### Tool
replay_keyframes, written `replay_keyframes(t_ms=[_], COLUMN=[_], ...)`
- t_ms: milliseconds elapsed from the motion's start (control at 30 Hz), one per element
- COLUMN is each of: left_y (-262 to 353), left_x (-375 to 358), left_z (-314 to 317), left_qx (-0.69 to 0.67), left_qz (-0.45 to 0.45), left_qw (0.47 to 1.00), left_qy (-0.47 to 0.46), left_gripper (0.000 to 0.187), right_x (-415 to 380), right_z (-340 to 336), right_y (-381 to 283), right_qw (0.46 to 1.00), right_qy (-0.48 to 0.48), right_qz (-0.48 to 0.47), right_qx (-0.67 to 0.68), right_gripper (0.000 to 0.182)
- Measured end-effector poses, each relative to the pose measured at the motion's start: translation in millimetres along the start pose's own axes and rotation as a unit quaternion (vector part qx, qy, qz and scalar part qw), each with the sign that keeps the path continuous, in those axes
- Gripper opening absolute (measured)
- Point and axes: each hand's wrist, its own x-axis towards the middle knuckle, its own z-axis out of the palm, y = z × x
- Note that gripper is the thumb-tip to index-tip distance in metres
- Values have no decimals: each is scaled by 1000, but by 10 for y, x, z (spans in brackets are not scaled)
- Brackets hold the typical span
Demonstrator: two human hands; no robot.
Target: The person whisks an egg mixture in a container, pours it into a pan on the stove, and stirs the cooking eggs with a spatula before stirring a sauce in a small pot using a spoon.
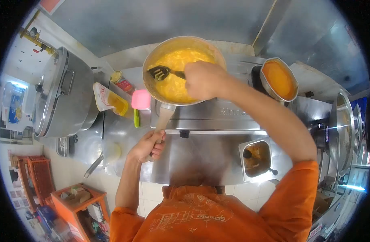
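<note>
A deep pan (150,54) sits on the stove, holding a lumpy yellow mixture (175,89) that looks like egg. My left hand (148,146) is closed around the pan's long pale handle (165,116), which points back toward me. Over the pan's right side, my right hand (205,80) grips a black slotted spoon (158,73). The spoon's head rests in the yellow mixture at the left of the pan, and my fingers hide most of its handle.
To the right stands a smaller pot (279,79) of orange liquid. A metal container (255,159) with a utensil sits at the counter's front. On the left are a large steel pot (66,94), a can (122,82), a yellow pouch (112,101) and a pink scoop-like item (141,99).
</note>
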Motion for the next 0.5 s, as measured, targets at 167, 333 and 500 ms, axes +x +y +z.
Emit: replay_keyframes(t_ms=[167,333,500], left_y=[-75,-161,-209], left_x=[-14,84,113], left_z=[163,244,364], left_qx=[-62,-149,-183], left_qz=[21,20,46], left_qw=[998,987,979], left_qy=[-17,-53,-72], left_gripper=[23,22,22], right_x=[-169,-862,-998], right_z=[-373,-567,524], right_y=[-102,-459,-738], right_qw=[995,968,912], right_qy=[-3,-28,-12], right_qz=[30,-11,52], right_qx=[-98,-250,-407], right_gripper=[21,23,44])
